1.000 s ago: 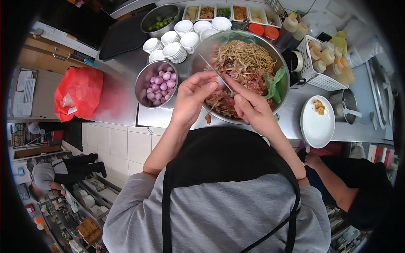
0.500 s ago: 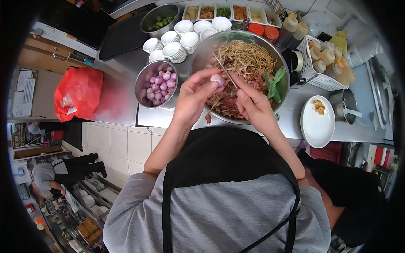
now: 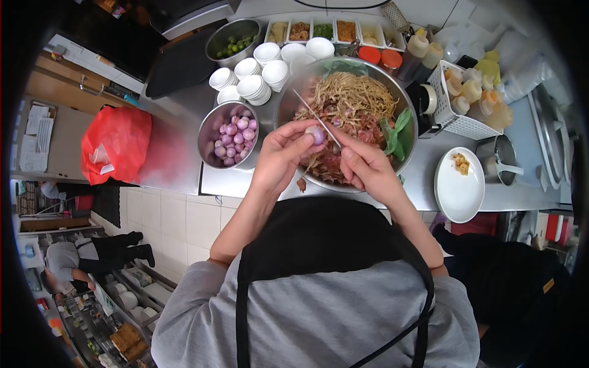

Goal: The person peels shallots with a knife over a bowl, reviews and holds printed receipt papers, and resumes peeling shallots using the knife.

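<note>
Between the fingers and thumb of my left hand [image 3: 283, 152] is a purple shallot [image 3: 316, 135]. My right hand [image 3: 368, 164] grips a knife [image 3: 316, 115], its thin blade slanting up to the left beside the shallot; the handle is hidden in my fingers. Both hands are above the near side of a large metal bowl [image 3: 412, 132]. Inside it lie reddish-brown skins [image 3: 334, 165], a heap of pale stringy roots [image 3: 362, 92] and a green plastic bag [image 3: 400, 132]. To the left, a smaller metal bowl [image 3: 207, 126] contains several peeled shallots [image 3: 236, 136].
Stacked white bowls [image 3: 254, 89] stand behind the shallot bowl, near a bowl of green limes [image 3: 233, 46]. A red plastic bag [image 3: 116, 144] lies at left. On the right are a white plate [image 3: 459, 193], a metal pot [image 3: 500, 161] and a basket of bottles [image 3: 457, 113]. Other people are at both sides.
The view has shifted slightly, so the counter appears a little lower. My hands keep hold of the shallot and knife, and the blade lies at a flatter slant. The person at right has moved.
</note>
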{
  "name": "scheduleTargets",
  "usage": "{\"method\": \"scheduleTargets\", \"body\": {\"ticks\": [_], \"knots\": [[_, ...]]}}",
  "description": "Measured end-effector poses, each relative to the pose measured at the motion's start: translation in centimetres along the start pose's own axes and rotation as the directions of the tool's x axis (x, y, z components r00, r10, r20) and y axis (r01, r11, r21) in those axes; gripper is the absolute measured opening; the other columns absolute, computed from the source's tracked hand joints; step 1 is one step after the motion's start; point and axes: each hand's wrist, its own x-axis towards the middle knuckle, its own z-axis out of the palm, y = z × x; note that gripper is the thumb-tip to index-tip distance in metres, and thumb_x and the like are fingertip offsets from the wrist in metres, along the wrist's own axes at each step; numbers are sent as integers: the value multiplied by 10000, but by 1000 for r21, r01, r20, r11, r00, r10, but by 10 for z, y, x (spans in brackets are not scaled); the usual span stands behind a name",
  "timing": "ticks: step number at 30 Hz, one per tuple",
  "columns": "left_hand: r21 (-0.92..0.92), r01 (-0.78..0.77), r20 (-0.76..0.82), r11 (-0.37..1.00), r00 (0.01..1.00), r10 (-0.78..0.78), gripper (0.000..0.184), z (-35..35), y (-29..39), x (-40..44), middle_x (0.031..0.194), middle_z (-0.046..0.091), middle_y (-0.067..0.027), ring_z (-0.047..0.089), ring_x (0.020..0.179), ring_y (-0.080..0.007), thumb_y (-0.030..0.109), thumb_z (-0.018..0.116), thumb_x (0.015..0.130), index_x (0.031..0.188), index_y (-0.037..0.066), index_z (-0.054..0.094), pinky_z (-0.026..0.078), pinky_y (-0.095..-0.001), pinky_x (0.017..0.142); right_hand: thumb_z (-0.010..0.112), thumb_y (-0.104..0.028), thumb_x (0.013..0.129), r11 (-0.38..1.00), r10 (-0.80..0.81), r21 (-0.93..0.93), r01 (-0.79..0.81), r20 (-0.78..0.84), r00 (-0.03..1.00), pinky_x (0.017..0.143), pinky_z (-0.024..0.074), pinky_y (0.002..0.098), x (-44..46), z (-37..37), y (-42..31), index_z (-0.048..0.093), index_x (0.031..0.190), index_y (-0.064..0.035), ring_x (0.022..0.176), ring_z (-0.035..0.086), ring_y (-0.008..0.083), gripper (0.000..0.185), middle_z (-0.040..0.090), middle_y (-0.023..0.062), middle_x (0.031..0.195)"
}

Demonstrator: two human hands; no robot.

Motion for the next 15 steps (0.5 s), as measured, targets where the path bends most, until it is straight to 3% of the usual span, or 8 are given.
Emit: {"method": "scheduleTargets", "body": {"ticks": [4, 10, 13, 15], "knots": [[76, -18, -50, 997, 999, 22, 269, 0, -2, 2, 968, 592, -89, 575, 893, -155, 48, 550, 819, 1077, -25, 528, 474, -303, 821, 371, -49, 878, 996, -60, -62, 56, -64, 996, 519, 330, 166, -2, 13, -10, 358, 1314, -115, 567, 347, 26, 441, 454, -49, 763], [120, -31, -49, 992, 998, 37, 331, 6, 4, -1, 1011, 586, -108, 561, 951, -172, 57, 572, 804, 1117, -29, 506, 450, -330, 850, 385, -122, 909, 998, -4, -60, -6, -169, 986, 498, 322, 173, 1, 5, 5, 367, 1309, -126, 540, 341, 31, 400, 414, -51, 682], [103, -18, -59, 995, 998, 25, 351, 6, 2, -1, 1028, 583, -111, 552, 980, -177, 59, 574, 802, 1132, -31, 497, 433, -320, 865, 386, -113, 903, 1000, 18, -7, -19, -160, 987, 502, 324, 178, -1, 10, 2, 339, 1324, -138, 543, 346, 34, 425, 407, -43, 653], [201, -72, -69, 977, 994, 87, 345, 7, 1, -1, 1027, 584, -113, 554, 975, -173, 36, 570, 798, 1129, -32, 498, 420, -301, 872, 385, -107, 899, 999, 8, -47, -15, -139, 990, 506, 328, 181, -3, 15, -2, 327, 1330, -141, 546, 350, 36, 437, 404, -39, 644]]}}
